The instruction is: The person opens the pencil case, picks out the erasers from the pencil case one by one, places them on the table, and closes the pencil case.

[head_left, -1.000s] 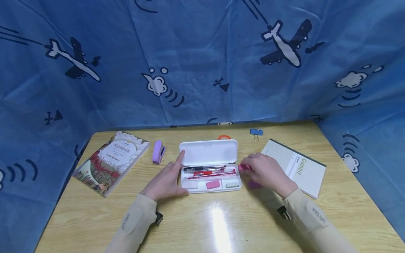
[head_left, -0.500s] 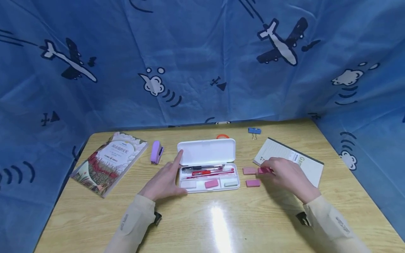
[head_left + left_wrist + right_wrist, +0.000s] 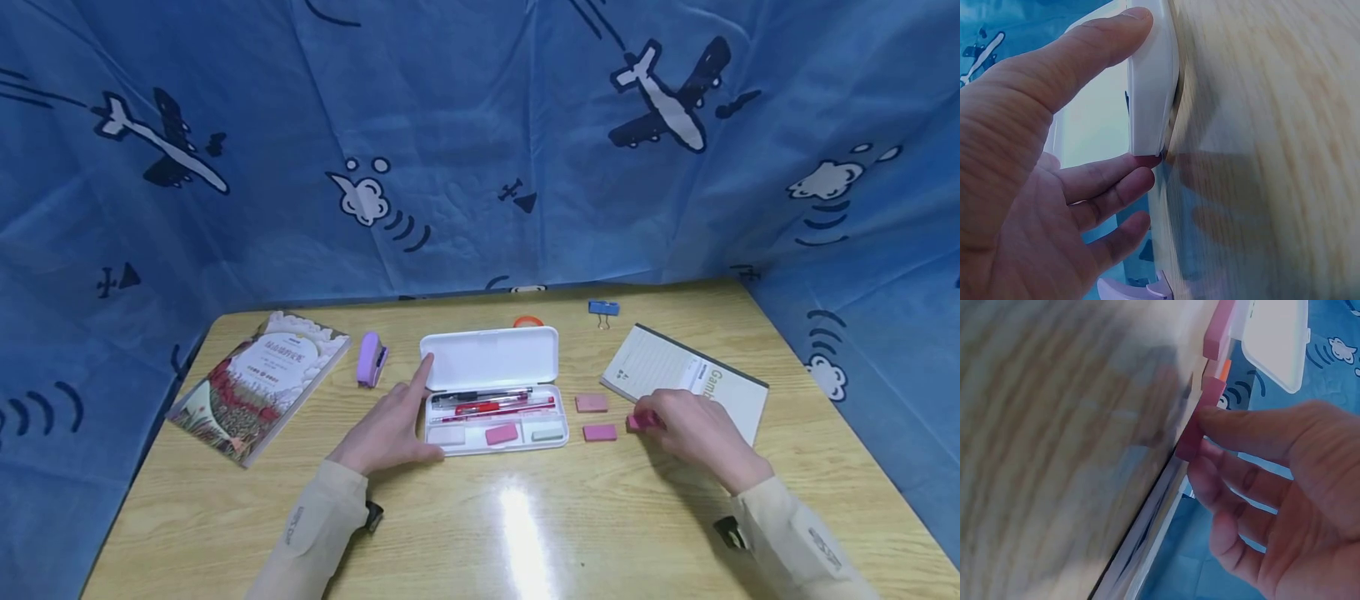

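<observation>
Right hand [image 3: 692,432] pinches a magenta eraser [image 3: 642,422] right of centre, now drawn clear of the pale-pink eraser [image 3: 592,403].
Left hand [image 3: 388,425], fingers spread, touches the open pencil case [image 3: 491,358] mid-frame; the eraser's move looks unfinished.

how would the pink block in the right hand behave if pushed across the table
The block would likely slide rather than roll, having flat faces. It is probably fairly stiff: pinched in the right hand, it shows no bend. It looks small beside the hand, so probably light.
</observation>
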`<action>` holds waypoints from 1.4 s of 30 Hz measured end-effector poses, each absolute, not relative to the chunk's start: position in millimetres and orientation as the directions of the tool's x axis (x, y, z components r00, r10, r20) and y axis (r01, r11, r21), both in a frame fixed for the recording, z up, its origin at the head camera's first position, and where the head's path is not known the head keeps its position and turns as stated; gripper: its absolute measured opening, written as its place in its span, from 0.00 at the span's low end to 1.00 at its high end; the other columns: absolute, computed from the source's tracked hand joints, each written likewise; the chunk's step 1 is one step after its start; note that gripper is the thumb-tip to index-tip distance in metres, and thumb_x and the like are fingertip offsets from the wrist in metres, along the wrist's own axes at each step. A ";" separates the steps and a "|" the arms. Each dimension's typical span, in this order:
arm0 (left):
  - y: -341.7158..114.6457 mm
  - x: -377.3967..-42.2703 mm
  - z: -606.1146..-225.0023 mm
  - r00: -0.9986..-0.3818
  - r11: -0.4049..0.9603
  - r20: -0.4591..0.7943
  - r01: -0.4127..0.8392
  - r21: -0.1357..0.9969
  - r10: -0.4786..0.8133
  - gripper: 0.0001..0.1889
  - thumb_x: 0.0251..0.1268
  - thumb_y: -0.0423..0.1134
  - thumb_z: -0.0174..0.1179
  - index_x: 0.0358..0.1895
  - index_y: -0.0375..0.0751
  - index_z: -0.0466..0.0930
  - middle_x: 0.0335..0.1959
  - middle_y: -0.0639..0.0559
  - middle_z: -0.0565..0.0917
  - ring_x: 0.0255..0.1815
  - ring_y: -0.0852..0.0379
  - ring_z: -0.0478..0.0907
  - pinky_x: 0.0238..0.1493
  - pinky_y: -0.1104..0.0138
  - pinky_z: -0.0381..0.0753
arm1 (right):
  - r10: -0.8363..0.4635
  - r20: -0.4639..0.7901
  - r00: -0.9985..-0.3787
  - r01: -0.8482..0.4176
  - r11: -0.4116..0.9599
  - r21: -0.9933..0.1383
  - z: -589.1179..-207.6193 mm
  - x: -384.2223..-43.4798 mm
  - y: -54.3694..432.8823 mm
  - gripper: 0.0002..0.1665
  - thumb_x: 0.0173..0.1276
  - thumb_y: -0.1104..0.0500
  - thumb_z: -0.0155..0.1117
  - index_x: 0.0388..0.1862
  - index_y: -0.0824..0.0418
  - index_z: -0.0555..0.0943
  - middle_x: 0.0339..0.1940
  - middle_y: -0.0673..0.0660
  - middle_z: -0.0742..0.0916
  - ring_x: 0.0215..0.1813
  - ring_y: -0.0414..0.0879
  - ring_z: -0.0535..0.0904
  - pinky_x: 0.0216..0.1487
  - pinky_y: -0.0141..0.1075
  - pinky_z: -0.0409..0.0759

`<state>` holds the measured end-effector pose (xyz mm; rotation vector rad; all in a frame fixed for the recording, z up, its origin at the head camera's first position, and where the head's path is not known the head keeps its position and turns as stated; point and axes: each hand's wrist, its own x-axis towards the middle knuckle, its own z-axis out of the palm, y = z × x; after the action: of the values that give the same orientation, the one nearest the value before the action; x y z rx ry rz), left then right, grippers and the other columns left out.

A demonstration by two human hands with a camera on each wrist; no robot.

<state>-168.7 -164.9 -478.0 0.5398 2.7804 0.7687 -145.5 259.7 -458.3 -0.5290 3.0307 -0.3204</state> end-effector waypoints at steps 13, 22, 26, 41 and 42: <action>-165.0 -169.0 -476.2 -0.910 0.796 -0.094 0.298 0.526 0.403 0.75 0.41 0.53 0.83 0.84 0.55 0.30 0.64 0.46 0.80 0.69 0.47 0.73 0.72 0.51 0.72 | -0.362 -0.008 -0.932 -0.354 0.916 -0.191 -463.2 -143.3 260.8 0.07 0.58 0.61 0.78 0.35 0.49 0.90 0.32 0.48 0.90 0.29 0.37 0.77 0.25 0.37 0.75; -164.2 -167.9 -476.1 -0.913 0.801 -0.113 0.278 0.530 0.392 0.74 0.42 0.52 0.83 0.84 0.57 0.29 0.65 0.46 0.79 0.70 0.48 0.72 0.73 0.51 0.71 | -0.352 -0.042 -0.935 -0.337 0.919 -0.205 -464.3 -144.1 260.4 0.08 0.58 0.63 0.77 0.34 0.49 0.89 0.32 0.47 0.89 0.29 0.37 0.74 0.26 0.36 0.75; -164.0 -167.2 -476.3 -0.914 0.804 -0.120 0.272 0.528 0.388 0.74 0.42 0.52 0.83 0.84 0.57 0.29 0.66 0.46 0.79 0.71 0.48 0.72 0.73 0.51 0.71 | -0.345 -0.047 -0.937 -0.328 0.920 -0.215 -462.1 -144.2 259.0 0.08 0.58 0.62 0.77 0.34 0.50 0.89 0.32 0.47 0.90 0.29 0.37 0.75 0.27 0.37 0.76; -164.4 -167.8 -476.2 -0.913 0.799 -0.125 0.265 0.540 0.388 0.74 0.43 0.52 0.82 0.83 0.60 0.28 0.66 0.46 0.79 0.71 0.48 0.71 0.74 0.51 0.71 | -0.429 0.128 -0.894 -0.448 0.849 -0.280 -450.4 -151.1 194.0 0.09 0.61 0.61 0.75 0.41 0.55 0.89 0.29 0.46 0.88 0.28 0.37 0.77 0.26 0.35 0.75; -164.4 -167.9 -476.1 -0.913 0.799 -0.124 0.268 0.538 0.389 0.74 0.43 0.52 0.82 0.83 0.59 0.28 0.66 0.46 0.79 0.71 0.48 0.71 0.74 0.51 0.71 | -0.445 0.131 -0.886 -0.464 0.840 -0.280 -449.7 -151.8 186.1 0.09 0.61 0.61 0.74 0.41 0.55 0.89 0.30 0.46 0.88 0.28 0.37 0.76 0.25 0.35 0.74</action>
<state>-167.9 -164.4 -476.1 0.5114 2.7594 0.7749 -151.8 186.1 -449.7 -0.7599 3.0720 -0.4917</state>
